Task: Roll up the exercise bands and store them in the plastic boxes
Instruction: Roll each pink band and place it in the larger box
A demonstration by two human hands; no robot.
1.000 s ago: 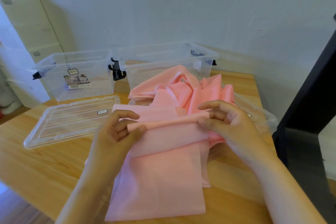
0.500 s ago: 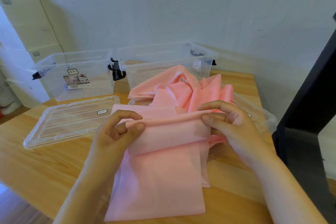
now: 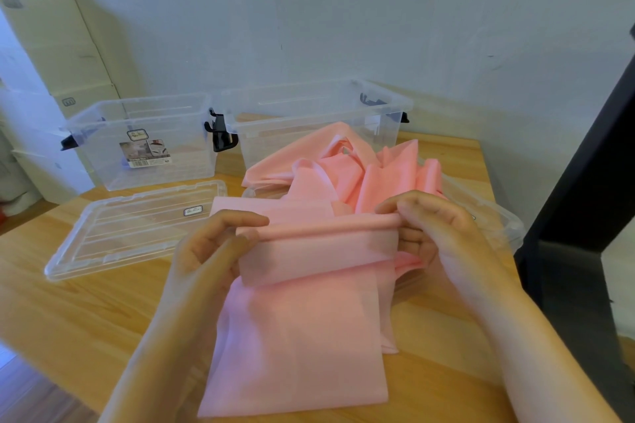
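A wide pink exercise band (image 3: 295, 336) lies flat on the wooden table, its far end folded over into a thin roll (image 3: 326, 228). My left hand (image 3: 209, 251) pinches the roll's left end between thumb and fingers. My right hand (image 3: 436, 233) grips its right end, fingers curled over the top. Behind the roll, more pink band (image 3: 360, 172) is heaped loosely. Two clear plastic boxes stand open at the back: one with a label (image 3: 144, 141) on the left, one (image 3: 319, 113) at the centre.
A clear lid (image 3: 113, 233) lies flat to the left of my hands. Another clear lid (image 3: 498, 220) sits partly under the pink heap at the right. A black frame (image 3: 584, 209) stands beyond the table's right edge. Cardboard boxes (image 3: 51, 55) are stacked at the far left.
Both hands have turned the folded edge further over, so the roll is slightly tighter and higher. The hands have stayed in much the same place.
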